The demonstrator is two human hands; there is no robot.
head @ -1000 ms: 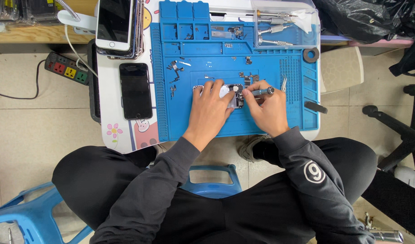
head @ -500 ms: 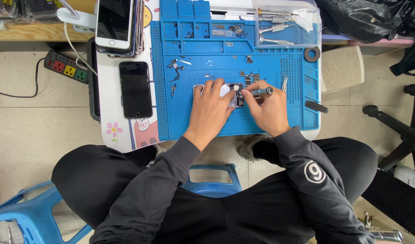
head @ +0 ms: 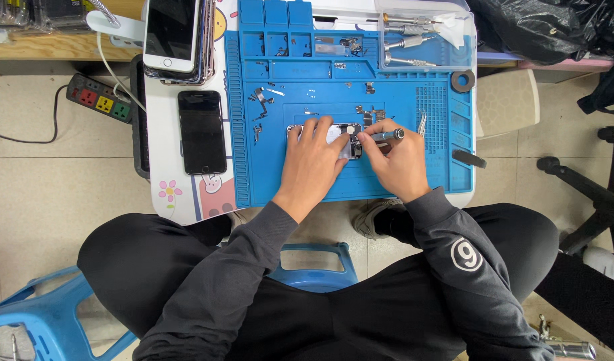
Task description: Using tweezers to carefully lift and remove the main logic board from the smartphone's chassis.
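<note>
I've got the opened phone (head: pixel 343 139) dead centre on the blue work mat (head: pixel 287 174), lying flat, most of it under my hands. What shows is a pale, whitish body with dark and metallic parts packed at its right end; the finer detail is too small to tell. My left hand (head: pixel 313 160) lies across it, fingers spread narrow and pressed down on the phone's top face, pinning it to the mat. My right hand (head: pixel 397 164) sits just beside, thumb and forefinger pinched round a slim screwdriver (head: pixel 386 136) with a grey handle, tip pointing left into the phone's dark section.

Working outward: small screws and brackets (head: pixel 260 100) lie scattered on the mat above and left of the phone, and tweezers (head: pixel 422 124) lie near my right hand. At the mat's top, a clear tray (head: pixel 427 40) holds several metal-handled tools. A dark ring (head: pixel 462 81) sits at the mat's right edge.

Left of the mat, on the white table (head: pixel 173 200), a black phone (head: pixel 202 132) lies face up, with a white phone (head: pixel 173 33) stacked on others above it. A power strip (head: pixel 99 98) lies on the tiled floor.
</note>
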